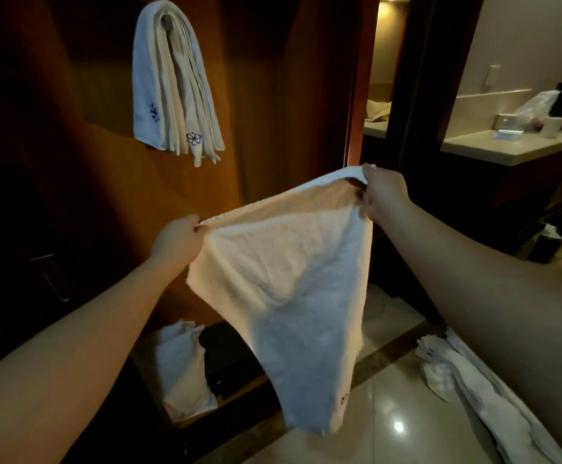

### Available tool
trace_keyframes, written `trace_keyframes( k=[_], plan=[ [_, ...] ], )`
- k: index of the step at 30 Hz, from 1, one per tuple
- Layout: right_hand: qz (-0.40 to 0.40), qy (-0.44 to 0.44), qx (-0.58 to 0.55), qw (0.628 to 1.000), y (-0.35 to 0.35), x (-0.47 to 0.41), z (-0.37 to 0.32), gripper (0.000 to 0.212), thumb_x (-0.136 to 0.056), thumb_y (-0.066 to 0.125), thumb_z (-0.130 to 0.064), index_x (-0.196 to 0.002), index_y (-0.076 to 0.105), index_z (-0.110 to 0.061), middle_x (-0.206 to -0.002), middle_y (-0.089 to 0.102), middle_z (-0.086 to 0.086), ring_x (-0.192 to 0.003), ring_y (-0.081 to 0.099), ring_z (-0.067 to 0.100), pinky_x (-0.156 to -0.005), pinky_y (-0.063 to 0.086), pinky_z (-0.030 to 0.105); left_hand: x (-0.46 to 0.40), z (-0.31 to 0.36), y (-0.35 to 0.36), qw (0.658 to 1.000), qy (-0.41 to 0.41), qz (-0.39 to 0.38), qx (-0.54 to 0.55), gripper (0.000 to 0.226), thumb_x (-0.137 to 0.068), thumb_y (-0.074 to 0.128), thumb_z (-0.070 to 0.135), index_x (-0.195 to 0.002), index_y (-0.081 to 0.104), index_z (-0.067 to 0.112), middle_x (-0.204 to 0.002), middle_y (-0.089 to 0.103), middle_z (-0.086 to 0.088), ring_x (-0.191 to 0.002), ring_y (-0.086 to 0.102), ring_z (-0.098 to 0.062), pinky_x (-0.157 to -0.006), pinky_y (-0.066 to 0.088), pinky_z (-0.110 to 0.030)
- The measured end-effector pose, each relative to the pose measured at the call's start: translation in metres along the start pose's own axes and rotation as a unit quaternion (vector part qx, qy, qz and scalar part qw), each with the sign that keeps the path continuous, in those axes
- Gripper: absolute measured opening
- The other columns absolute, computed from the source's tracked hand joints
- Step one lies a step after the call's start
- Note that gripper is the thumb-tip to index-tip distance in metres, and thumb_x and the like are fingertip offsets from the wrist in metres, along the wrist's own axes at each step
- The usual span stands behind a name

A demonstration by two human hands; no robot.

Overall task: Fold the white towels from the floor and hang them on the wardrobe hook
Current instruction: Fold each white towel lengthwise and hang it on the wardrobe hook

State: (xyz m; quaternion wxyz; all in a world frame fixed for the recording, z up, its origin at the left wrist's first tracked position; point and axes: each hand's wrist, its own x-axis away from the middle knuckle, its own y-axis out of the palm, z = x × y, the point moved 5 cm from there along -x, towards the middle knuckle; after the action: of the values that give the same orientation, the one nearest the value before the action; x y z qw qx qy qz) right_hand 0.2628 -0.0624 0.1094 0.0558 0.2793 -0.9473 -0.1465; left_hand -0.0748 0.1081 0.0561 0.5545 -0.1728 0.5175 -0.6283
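Towel point(286, 279) pinched by both hands' fingers; folded towels point(176, 85) on hook, more on floor point(474, 390).

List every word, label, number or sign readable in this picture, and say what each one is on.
No readable text anywhere.
Hanging towels: two blue embroidered motifs, one flower-shaped; no letters to be made out.
Held towel, pinched by left hand and right hand: small mark near the bottom corner, too blurred to read.
Counter items: nothing legible.
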Motion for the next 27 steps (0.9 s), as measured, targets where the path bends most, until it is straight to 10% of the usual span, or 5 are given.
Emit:
trace_keyframes(
  k=[6,12,16,23,27],
  plan=[
    [0.017,-0.04,0.066,0.997,-0.007,0.002,0.009,0.034,-0.101,0.06,-0.022,-0.131,0.063,-0.037,-0.115,0.064,-0.003,-0.089,0.063,0.015,-0.06,0.051,0.022,-0.008,-0.011,0.01,0.992,0.038,-0.072,-0.098,0.015,-0.105,0.049,0.025,-0.111,0.06,0.016,-0.083,0.055,0.003,-0.07,0.056,-0.014,-0.051,0.037,-0.027],
    [0.019,-0.016,0.053,0.998,-0.017,-0.004,0.021,0.027,-0.096,0.053,-0.015,-0.094,0.076,-0.029,-0.107,0.071,0.005,-0.088,0.069,0.018,-0.056,0.05,0.022,-0.004,-0.046,0.018,0.977,0.006,-0.148,-0.156,0.022,-0.104,0.047,0.022,-0.108,0.064,0.008,-0.084,0.055,-0.001,-0.074,0.055,-0.017,-0.058,0.042,-0.03],
    [-0.002,0.063,-0.003,0.998,-0.028,-0.016,0.028,0.028,-0.095,0.053,-0.009,-0.115,0.073,-0.011,-0.1,0.07,0.009,-0.071,0.066,0.015,-0.053,0.05,0.021,-0.004,-0.066,0.014,0.981,-0.105,-0.1,0.126,0.034,-0.101,0.059,0.032,-0.125,0.065,0.009,-0.114,0.066,-0.01,-0.09,0.059,-0.021,-0.074,0.047,-0.035],
    [-0.147,0.035,-0.009,0.989,-0.039,-0.024,0.036,0.039,-0.086,0.044,0.012,-0.111,0.069,-0.005,-0.099,0.078,0.006,-0.095,0.074,0.015,-0.073,0.057,0.023,0.001,-0.073,0.007,0.78,-0.196,-0.055,0.592,0.043,-0.097,0.064,0.029,-0.133,0.061,0.006,-0.129,0.065,-0.013,-0.117,0.063,-0.029,-0.099,0.051,-0.044],
    [-0.092,-0.034,0.208,0.973,-0.044,-0.034,0.048,0.014,-0.094,0.068,-0.034,-0.096,0.072,-0.02,-0.085,0.075,-0.006,-0.088,0.068,0.014,-0.074,0.05,0.029,0.004,-0.066,0.009,0.73,-0.18,-0.053,0.657,0.039,-0.1,0.059,0.035,-0.129,0.059,0.008,-0.117,0.069,-0.011,-0.106,0.068,-0.025,-0.093,0.055,-0.041]
  ],
)
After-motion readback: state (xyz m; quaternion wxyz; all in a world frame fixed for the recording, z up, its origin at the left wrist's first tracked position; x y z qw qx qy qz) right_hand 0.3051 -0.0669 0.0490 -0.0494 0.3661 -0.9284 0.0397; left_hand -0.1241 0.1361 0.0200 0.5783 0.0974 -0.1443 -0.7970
